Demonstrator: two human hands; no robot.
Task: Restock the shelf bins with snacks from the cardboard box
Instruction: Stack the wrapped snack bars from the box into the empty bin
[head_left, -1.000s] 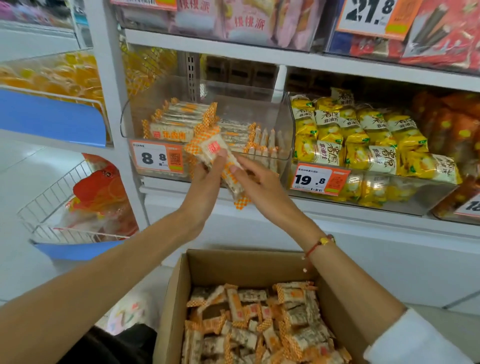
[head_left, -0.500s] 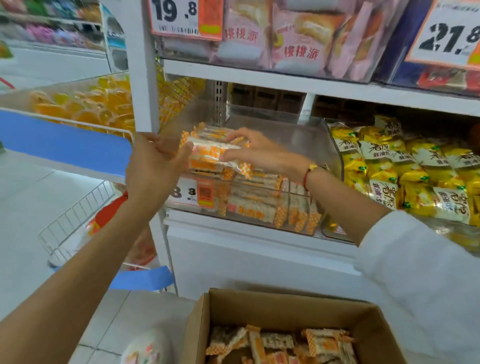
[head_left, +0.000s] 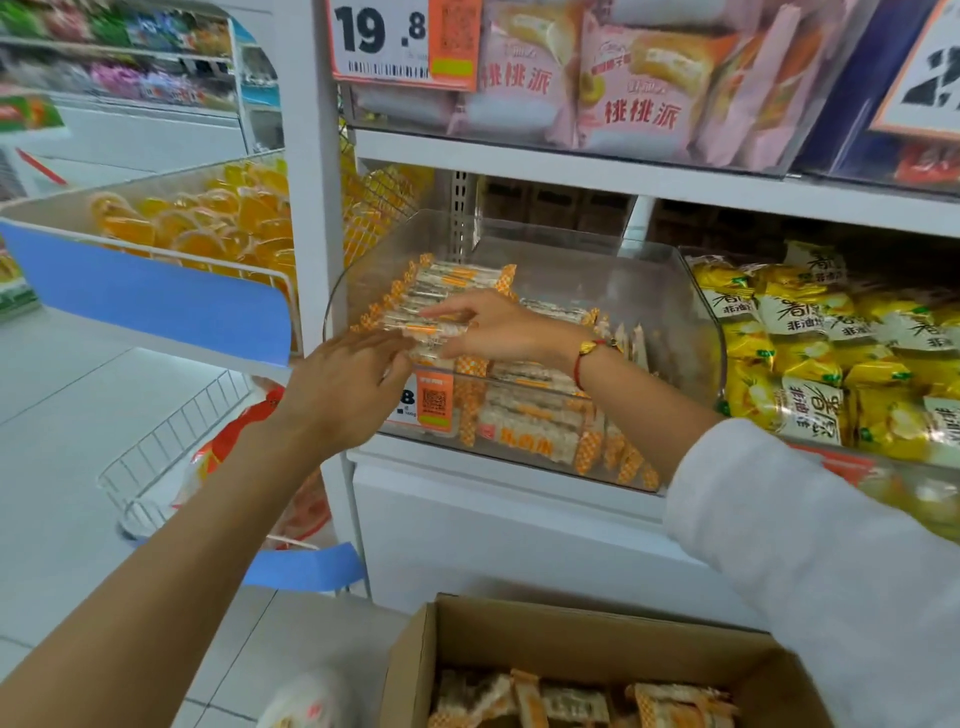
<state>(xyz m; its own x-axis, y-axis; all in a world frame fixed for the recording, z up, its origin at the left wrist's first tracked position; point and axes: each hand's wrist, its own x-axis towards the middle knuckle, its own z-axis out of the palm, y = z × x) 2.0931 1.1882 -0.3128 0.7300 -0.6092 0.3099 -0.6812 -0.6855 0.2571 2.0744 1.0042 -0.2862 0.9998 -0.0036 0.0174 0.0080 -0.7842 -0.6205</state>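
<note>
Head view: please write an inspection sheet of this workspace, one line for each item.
Surface: white shelf carries the bins.
Job's things: clear bin, part-filled with orange-checked snack packs; cardboard box below, more packs inside.
Clutter: yellow snack bags in the bin on the right; pink packs on the shelf above; orange sweets in the left rack.
Hands: left hand touches the top packs at the bin's front edge; right hand, fingers straight, presses on them.
Cables: nothing seen.
Surroundings: price tag 19.8; wire basket; pale floor.
</note>
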